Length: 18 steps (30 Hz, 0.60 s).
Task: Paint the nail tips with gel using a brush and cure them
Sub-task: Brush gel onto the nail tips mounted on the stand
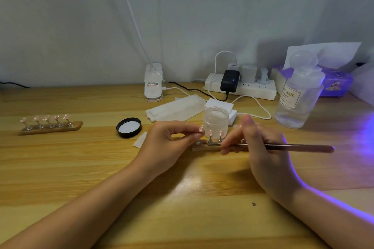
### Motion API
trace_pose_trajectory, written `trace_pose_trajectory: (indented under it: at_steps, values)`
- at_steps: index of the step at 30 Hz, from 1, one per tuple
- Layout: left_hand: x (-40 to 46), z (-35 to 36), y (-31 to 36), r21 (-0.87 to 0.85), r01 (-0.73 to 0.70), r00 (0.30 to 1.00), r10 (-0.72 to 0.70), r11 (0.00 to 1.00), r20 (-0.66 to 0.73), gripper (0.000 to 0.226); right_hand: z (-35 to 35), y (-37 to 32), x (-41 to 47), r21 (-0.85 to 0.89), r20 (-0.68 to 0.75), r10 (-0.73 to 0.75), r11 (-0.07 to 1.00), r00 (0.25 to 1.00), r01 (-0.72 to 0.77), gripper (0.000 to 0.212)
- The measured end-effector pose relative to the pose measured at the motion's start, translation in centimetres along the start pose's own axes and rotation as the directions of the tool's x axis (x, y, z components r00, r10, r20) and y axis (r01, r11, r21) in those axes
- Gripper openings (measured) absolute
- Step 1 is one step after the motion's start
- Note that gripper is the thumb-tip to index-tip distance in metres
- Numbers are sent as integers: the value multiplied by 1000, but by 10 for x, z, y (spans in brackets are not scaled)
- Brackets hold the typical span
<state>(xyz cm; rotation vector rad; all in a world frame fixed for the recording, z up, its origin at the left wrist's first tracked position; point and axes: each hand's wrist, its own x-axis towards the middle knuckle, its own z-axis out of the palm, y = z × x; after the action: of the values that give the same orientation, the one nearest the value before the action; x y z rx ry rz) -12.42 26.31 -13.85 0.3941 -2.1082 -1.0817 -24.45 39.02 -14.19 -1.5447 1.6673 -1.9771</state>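
A small wooden holder (199,148) lies in the middle of the table, with two pink nail tips (211,132) upright on metal stands. My left hand (172,143) pinches another nail tip (201,129) on its stand at the holder's left end. My right hand (261,147) grips a thin rose-coloured brush (293,147); its handle points right and its bristle end is hidden by my fingers beside the holder. An open clear jar (216,121) stands just behind the holder. A second holder (50,127) with several pink tips sits far left.
The jar's black lid (129,127) lies left of my hands, with white wipes (176,108) behind. A power strip (240,85), a clear bottle (297,95), a purple tissue box (334,85) and a white lamp base (153,82) line the back. Purple light falls from the right.
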Motion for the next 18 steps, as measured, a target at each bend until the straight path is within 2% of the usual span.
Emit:
trace_pose_trajectory:
  at_steps: [6,10,13,15,18]
  values:
    - [0,-1,-1,1,-6,1000,6,1000,1,25,0,1,3,-66,3,28,997,1000,-28,41]
    - [1,-1,-1,-4,-8,1000,8,1000,7,24,0,0,-1,-92,25,-67,993,997,69,44]
    - [1,-1,-2,-7,-8,1000,8,1000,2,23,-1,0,1,-90,-13,-24,996,1000,22,43]
    - [1,-1,-2,0,-14,1000,14,1000,4,24,-1,1,3,-117,21,15,993,1000,-13,42]
    - [0,-1,-2,0,-18,1000,18,1000,7,24,0,0,1,-129,71,-57,989,996,66,43]
